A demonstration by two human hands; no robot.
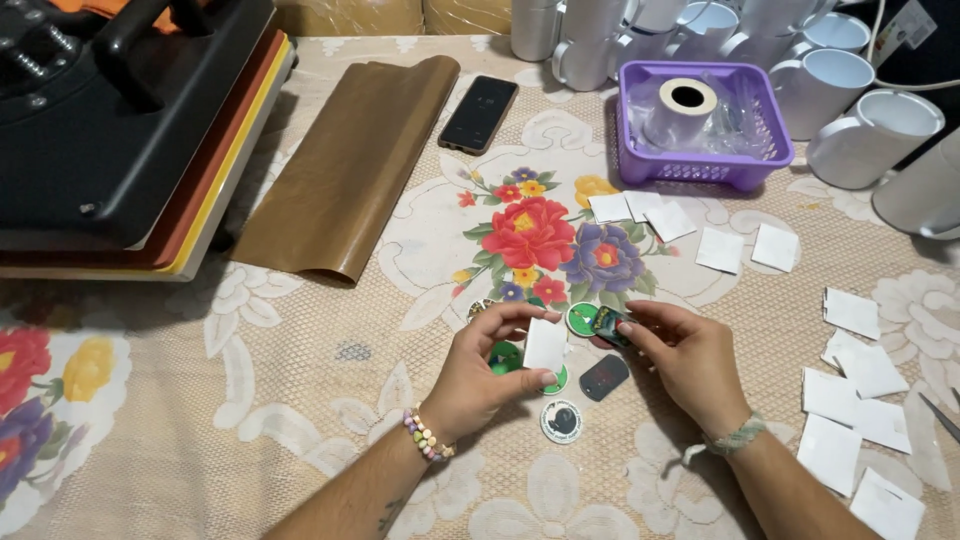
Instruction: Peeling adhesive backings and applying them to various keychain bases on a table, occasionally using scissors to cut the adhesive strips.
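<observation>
I pinch a small white paper square (pixel 545 345) in my left hand (pixel 485 370) and a dark printed tag (pixel 610 325) in my right hand (pixel 690 355), near the table's (pixel 300 400) front edge above the round printed discs (pixel 562 421), and I'd hold both by their edges, squaring them before they touch

We see the left hand (pixel 480 375) pinching a white paper square (pixel 545 344) over the floral counter (pixel 300 400), while the right hand (pixel 685 355) grips a small dark printed piece (pixel 610 325). Round green stickers (pixel 582 318) lie between them, and a purple basket (pixel 700 165) sits beyond.
</observation>
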